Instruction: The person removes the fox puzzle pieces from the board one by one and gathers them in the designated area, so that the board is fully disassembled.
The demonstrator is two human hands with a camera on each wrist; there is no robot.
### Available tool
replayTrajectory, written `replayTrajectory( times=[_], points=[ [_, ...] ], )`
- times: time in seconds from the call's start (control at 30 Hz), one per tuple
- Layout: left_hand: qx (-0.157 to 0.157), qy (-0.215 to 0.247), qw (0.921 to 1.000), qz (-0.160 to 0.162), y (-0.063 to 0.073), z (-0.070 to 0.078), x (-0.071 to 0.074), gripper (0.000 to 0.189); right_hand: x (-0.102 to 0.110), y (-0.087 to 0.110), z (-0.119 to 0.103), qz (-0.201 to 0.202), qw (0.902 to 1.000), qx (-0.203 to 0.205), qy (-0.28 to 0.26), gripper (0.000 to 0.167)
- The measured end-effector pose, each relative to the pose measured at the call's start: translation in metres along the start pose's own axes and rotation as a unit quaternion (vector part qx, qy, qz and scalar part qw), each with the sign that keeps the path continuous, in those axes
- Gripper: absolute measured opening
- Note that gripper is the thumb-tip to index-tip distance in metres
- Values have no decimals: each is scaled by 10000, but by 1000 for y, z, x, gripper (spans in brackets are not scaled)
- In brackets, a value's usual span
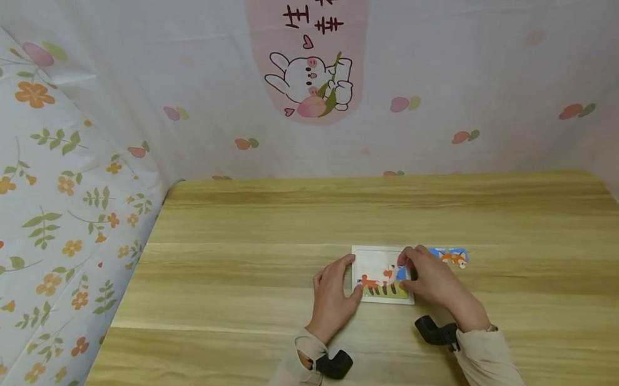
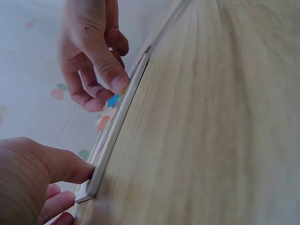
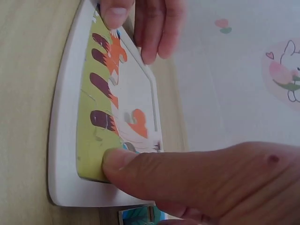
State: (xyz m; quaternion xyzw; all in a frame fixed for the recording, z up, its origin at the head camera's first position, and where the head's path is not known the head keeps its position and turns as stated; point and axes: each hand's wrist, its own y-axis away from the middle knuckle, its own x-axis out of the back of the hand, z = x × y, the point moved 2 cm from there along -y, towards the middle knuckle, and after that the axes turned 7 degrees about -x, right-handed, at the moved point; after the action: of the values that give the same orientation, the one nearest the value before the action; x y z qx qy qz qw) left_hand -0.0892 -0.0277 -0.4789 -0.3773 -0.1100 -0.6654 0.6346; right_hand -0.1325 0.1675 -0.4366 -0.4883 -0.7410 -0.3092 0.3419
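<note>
A white puzzle tray [image 1: 383,300] lies on the table, with joined pieces [image 3: 96,112] along its near side showing green grass and orange-and-dark legs. At the tray's left end my left hand [image 1: 330,302] holds it, thumb low on the edge and fingers around the far corner. My right hand [image 1: 436,283] is over the right end, pinching a blue, white and orange puzzle piece [image 1: 402,273]. Its thumb [image 3: 140,166] lies over the green strip in the right wrist view; the other fingertips are partly hidden there. The tray's white bottom [image 3: 133,89] shows on the far side.
Beyond the right hand lie loose puzzle pieces [image 1: 452,256] with blue background and orange fox faces. The wood-grain table [image 1: 232,285] reaches back to a printed cloth [image 1: 198,68]. Black devices [image 1: 335,364] are strapped to both wrists.
</note>
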Motion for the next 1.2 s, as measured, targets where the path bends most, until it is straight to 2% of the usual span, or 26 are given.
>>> replayTrajectory(
  times=[0.67,0.97,1.2],
  points=[
    [-10,24,10000,81,-3,3,-2,53,-1,1,5,270,9995,-101,-112,28],
    [-21,37,10000,56,-2,4,-1,52,4,8,11,439,9980,380,-265,24],
    [-63,47,9999,153,0,2,-1,52,16,20,27,673,9945,627,-508,25]
  ],
)
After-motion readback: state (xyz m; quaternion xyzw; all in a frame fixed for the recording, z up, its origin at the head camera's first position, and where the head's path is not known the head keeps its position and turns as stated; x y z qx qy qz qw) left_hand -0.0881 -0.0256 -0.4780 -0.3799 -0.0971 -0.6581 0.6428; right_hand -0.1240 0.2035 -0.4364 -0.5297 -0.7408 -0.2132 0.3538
